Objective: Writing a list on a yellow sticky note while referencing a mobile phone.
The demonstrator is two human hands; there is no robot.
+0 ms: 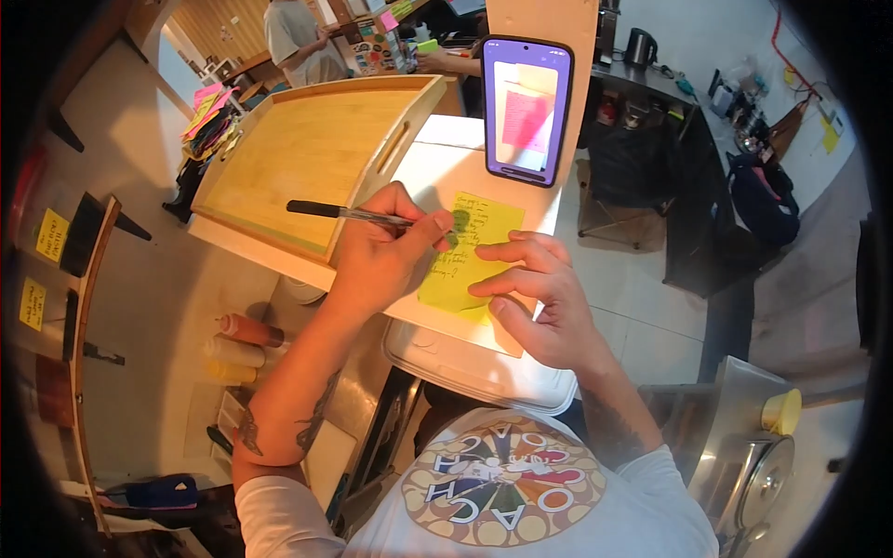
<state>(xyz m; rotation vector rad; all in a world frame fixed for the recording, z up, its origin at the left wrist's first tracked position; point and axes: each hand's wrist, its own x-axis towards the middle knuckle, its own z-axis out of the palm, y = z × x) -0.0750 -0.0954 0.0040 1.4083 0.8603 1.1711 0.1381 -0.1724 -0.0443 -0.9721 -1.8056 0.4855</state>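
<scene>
My left hand (pixel 392 244) grips a black-capped pen (pixel 317 208), its tip end hidden behind the fingers at the paper. Under both hands lies a yellow sheet of paper (pixel 446 296) with several lines of handwriting. My right hand (pixel 541 296) rests its spread fingertips on the sheet's right side. The sheet lies on a pale board-like surface (pixel 446 164). Beyond it a smartphone (pixel 527 111) stands upright against a wooden post (pixel 582 42), its screen showing a picture of a pink written note.
A wooden tray (pixel 314 150) with a handle slot stands left of the paper. Below the board is a white lidded container (pixel 481 370). Squeeze bottles (pixel 251 330) sit at lower left. In the background are a person (pixel 300 42), another's forearm (pixel 457 63) and a kettle (pixel 640 49).
</scene>
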